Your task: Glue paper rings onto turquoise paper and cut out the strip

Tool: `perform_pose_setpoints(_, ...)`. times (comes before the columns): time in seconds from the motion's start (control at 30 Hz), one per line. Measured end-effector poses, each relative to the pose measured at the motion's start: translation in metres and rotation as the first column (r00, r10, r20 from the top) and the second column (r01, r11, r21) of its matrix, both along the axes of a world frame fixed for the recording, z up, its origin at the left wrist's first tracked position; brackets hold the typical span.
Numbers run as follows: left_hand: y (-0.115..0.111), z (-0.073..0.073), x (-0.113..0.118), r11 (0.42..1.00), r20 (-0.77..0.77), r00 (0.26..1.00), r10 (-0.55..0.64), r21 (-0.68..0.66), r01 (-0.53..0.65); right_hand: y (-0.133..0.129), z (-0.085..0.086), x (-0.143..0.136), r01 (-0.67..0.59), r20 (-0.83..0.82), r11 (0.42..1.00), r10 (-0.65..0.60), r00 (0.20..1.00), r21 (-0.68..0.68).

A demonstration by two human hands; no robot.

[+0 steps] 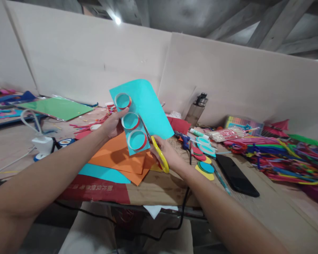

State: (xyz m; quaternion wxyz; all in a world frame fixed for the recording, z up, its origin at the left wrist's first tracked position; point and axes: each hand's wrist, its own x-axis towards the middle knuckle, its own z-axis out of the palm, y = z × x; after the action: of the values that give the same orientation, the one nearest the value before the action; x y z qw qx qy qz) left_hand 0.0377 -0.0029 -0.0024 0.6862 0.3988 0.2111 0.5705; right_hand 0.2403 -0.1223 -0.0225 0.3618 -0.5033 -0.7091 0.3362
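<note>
My left hand [114, 125] grips a turquoise sheet of paper [152, 109] by its left edge, holding it up over the table. Three short white-and-red rings [143, 143] stand in a row along that side of the sheet. My right hand [165, 150] is closed round the yellow handles of a pair of scissors [162, 158]. Their blades lie along a slit in the sheet, just right of the rings. Orange paper sheets [116, 151] and a turquoise strip [106, 173] lie below, on a piece of cardboard [159, 192].
Coloured paper circles [206, 167], a glue gun [185, 141] with a black cable and a black phone [237, 175] lie to the right. Behind stands a bottle [196, 111]. Pipe cleaners [275, 155] heap up far right. A white charger [43, 144] and green sheet [59, 107] are left.
</note>
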Motion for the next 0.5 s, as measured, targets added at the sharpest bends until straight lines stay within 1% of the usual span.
perform_pose_setpoints(0.1, 0.0025, -0.0019, -0.0009, 1.0, -0.013, 1.0, -0.002, 0.007, 0.002, 0.0023, -0.001, 0.0015, -0.046, -0.041, 0.998, 0.044, 0.998, -0.038)
perform_pose_setpoints(0.17, 0.0023, -0.0019, -0.0007, 1.0, -0.024, 1.0, -0.002, 0.016, 0.003, 0.0021, -0.0003, 0.0026, -0.042, -0.037, 0.998, 0.041, 0.998, -0.049)
perform_pose_setpoints(0.3, -0.0023, 0.0021, 0.0001, 1.0, -0.059, 0.998, 0.001, 0.026, 0.0, 0.0012, 0.0026, 0.0049, 0.009, 0.039, 0.999, -0.008, 0.999, -0.033)
perform_pose_setpoints(0.4, -0.0066, 0.0064, 0.0001, 1.0, -0.087, 0.996, 0.003, 0.021, -0.001, 0.001, 0.0046, 0.0062, 0.017, 0.1, 1.0, -0.017, 0.995, 0.002)
perform_pose_setpoints(0.5, -0.0068, 0.0073, -0.0003, 1.0, -0.091, 0.996, 0.01, 0.005, -0.01, 0.0011, 0.006, 0.0074, 0.026, 0.133, 0.999, -0.031, 0.991, 0.042)
